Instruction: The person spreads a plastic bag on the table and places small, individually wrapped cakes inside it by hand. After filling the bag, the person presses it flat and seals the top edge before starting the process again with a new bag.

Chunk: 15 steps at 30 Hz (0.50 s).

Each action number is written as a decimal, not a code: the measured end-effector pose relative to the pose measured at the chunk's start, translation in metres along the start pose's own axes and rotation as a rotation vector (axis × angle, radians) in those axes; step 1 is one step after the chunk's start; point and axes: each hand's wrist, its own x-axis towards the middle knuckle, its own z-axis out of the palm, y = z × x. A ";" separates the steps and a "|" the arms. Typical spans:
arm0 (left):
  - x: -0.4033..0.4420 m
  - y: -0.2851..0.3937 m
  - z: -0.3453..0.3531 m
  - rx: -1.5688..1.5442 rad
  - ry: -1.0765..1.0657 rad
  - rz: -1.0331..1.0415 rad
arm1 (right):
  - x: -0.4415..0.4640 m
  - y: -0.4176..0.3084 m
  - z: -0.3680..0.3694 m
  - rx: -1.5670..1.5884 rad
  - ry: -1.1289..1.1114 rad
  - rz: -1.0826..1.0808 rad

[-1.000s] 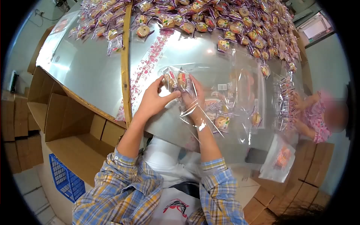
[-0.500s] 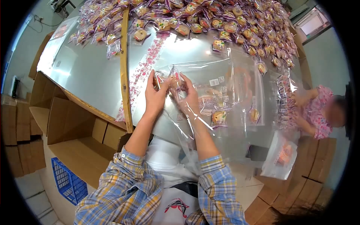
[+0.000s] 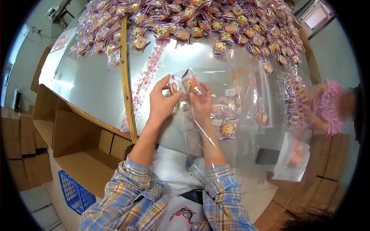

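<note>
My left hand [image 3: 161, 102] is closed on a small wrapped pastry [image 3: 173, 87], which shows edge-on between thumb and fingers. Close beside it, my right hand [image 3: 201, 102] grips another wrapped pastry [image 3: 191, 84], its round face partly turned up. A large clear plastic bag [image 3: 192, 142] drapes over my right hand and forearm. Its exact opening is hard to make out. To the right of my right wrist, a single wrapped pastry [image 3: 228, 129] lies on the clear printed bags, and one more pastry [image 3: 262, 117] rests farther right.
A big heap of wrapped pastries [image 3: 231, 27] covers the table's far side. A wooden strip [image 3: 126, 77] divides the metal tabletop [image 3: 92, 77]. At right, a person in a pink sleeve [image 3: 327, 104] handles a row of packets [image 3: 293, 100]. Cardboard boxes [image 3: 84, 154] and a blue crate [image 3: 75, 192] stand at left.
My right hand has shifted slightly right, and the pastry in it has turned to show more of its face. The pastry in my left hand now shows edge-on.
</note>
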 end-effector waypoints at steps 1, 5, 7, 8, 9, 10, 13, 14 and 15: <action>0.000 -0.005 0.002 0.018 0.005 0.034 | 0.002 0.007 -0.002 -0.111 -0.004 -0.028; -0.002 -0.022 -0.004 0.101 0.048 -0.026 | -0.001 0.027 -0.002 -0.565 -0.038 -0.118; 0.001 -0.023 -0.007 0.081 0.042 -0.074 | -0.002 0.020 0.002 -0.957 -0.027 -0.205; 0.000 -0.023 -0.009 0.067 0.032 -0.056 | 0.001 0.031 -0.001 -0.957 0.003 -0.356; -0.001 -0.019 -0.010 0.010 0.013 -0.053 | 0.001 0.029 0.001 -1.019 0.002 -0.387; -0.003 -0.014 -0.010 -0.047 -0.006 -0.051 | 0.002 0.026 0.002 -1.082 0.002 -0.416; -0.002 -0.004 -0.012 -0.063 -0.025 -0.013 | 0.000 0.004 0.004 -1.137 -0.089 -0.405; -0.003 -0.004 -0.013 -0.045 -0.023 0.001 | -0.002 -0.004 0.005 -1.134 -0.137 -0.381; -0.005 -0.005 -0.013 0.010 -0.013 0.048 | -0.006 -0.006 0.004 -1.144 -0.146 -0.415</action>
